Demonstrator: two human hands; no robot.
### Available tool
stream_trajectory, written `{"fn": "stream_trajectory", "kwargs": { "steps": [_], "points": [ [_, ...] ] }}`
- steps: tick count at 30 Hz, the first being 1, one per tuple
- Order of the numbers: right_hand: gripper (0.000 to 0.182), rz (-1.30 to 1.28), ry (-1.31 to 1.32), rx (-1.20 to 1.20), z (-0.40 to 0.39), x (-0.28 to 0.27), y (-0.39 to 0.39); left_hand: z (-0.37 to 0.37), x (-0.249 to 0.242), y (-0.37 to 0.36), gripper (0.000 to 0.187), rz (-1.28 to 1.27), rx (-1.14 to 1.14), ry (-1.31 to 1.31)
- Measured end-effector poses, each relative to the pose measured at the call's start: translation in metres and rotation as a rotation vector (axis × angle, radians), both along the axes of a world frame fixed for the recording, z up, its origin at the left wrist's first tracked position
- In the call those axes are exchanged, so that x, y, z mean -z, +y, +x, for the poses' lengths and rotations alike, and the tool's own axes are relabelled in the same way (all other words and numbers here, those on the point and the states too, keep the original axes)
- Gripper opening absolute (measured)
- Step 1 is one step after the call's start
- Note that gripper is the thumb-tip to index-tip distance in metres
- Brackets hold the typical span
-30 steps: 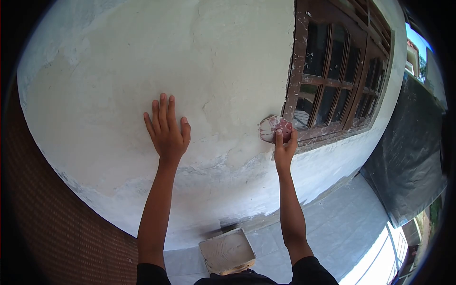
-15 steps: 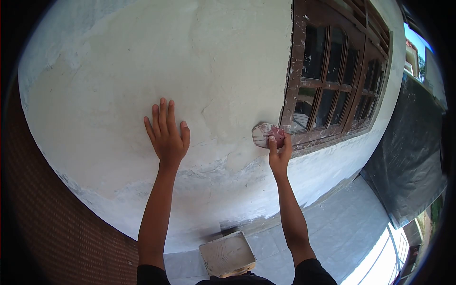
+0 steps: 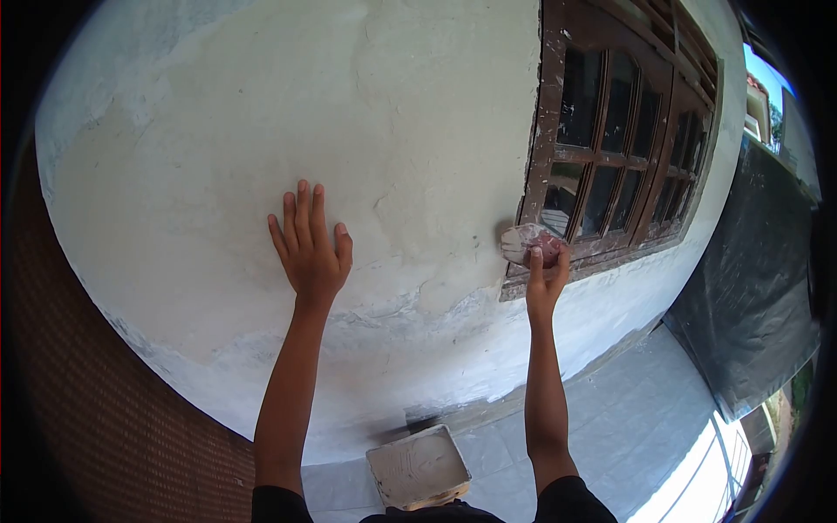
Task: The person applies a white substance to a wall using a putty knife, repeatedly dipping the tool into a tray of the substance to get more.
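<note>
My left hand (image 3: 311, 253) lies with spread fingers against the off-white wall (image 3: 418, 148), left of the window. In my right hand (image 3: 547, 275) is a flat, reddish piece smeared with white (image 3: 523, 244), pinched between thumb and fingers. This piece overlaps the lower left corner of the brown window frame (image 3: 602, 253) in the view. Patchy, rough coating runs across the wall below both hands.
A tray of pale, thick paste (image 3: 421, 466) stands below, between my arms. Grey sheeting (image 3: 602, 410) covers the ground at the lower right. A dark tarp (image 3: 741, 279) hangs beyond the window, and brown woven material (image 3: 131, 401) lies at the left.
My right hand has moved to the right with the flat piece, from the wall beside the window onto the frame's corner in view. My left hand stays in place on the wall.
</note>
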State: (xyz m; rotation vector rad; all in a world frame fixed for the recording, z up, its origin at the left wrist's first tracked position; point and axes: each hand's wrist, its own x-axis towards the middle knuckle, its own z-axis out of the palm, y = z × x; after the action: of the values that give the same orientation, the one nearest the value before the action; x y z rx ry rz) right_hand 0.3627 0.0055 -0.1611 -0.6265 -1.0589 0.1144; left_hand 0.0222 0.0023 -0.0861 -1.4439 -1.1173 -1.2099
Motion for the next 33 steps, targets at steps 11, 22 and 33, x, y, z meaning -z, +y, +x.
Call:
{"fn": "stream_trajectory", "kwargs": {
  "steps": [11,22,33],
  "points": [
    [0.019,0.044,-0.282,0.079,0.010,-0.029,-0.003,0.000,-0.002,0.001,0.057,0.009,0.014,-0.007],
    [0.021,0.031,-0.078,-0.077,-0.027,-0.007,0.004,0.001,-0.001,0.000,0.056,0.007,0.004,-0.003],
    [0.029,-0.068,-0.280,0.126,-0.038,0.013,0.006,0.000,-0.002,0.001,0.055,0.018,0.002,0.006]
  ]
}}
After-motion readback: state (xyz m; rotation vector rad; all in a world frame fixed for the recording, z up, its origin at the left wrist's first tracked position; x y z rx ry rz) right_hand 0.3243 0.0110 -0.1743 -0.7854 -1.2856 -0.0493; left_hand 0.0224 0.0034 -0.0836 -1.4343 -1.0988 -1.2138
